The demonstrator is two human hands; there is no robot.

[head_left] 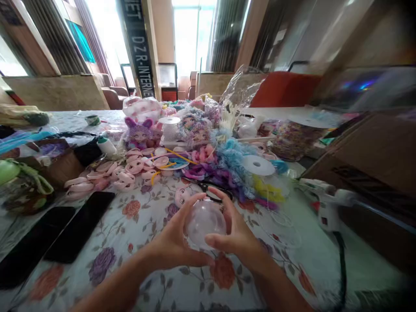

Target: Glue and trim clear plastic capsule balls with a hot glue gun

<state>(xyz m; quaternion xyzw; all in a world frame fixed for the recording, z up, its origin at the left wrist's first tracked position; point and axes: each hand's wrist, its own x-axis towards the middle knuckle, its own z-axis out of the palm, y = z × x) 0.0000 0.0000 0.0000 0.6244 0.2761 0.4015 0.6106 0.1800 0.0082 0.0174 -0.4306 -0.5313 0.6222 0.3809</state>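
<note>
The flowered tablecloth lay beneath your forearms, and a mixed pile of doll parts and yarn filled its far side. Your left hand and right hand were widely cupped, fingers spread and curved around the translucent ball, which sat between them, centred in front of you. Your right thumb crossed its near face; your left thumb reached beneath. A smooth, thin-looking ball probably called for light, even pressure from both sides. Just beyond your fingertips lay what looked like black-handled scissors and a small pink doll face, so elbow-led, unhurried turning suited best.
</note>
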